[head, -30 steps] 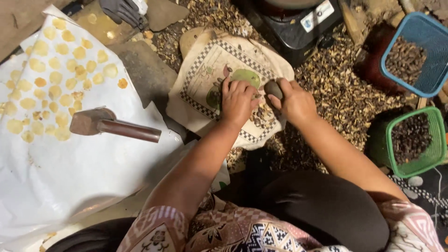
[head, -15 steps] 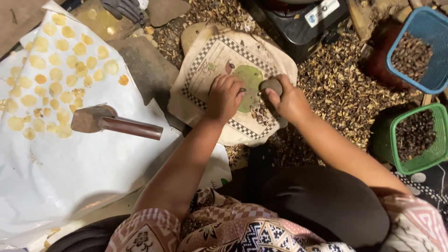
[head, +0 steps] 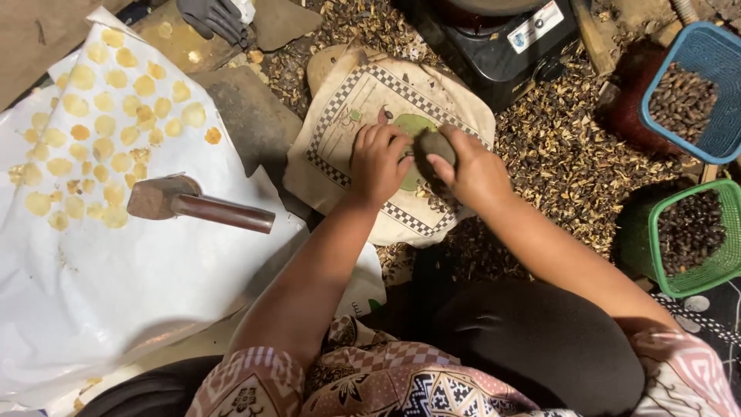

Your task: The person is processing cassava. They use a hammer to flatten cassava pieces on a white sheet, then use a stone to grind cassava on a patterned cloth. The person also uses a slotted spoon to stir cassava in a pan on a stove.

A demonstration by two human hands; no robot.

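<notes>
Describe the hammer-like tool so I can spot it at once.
Look at the big white sheet on the left, dotted with flat yellow discs. The tool lies just below the discs: a rusty metal head on a dark brown handle, the only long object there.

This looks like a home food-processing spot worked on the ground, not a fitted kitchen. The floor is strewn with broken husks, 2 plastic baskets, a blue one and a green one, hold dark seeds, and a black stove stands at the top. Flattened yellow discs dry on a white sheet beside a heavy mallet, next to flat stone slabs.
</notes>
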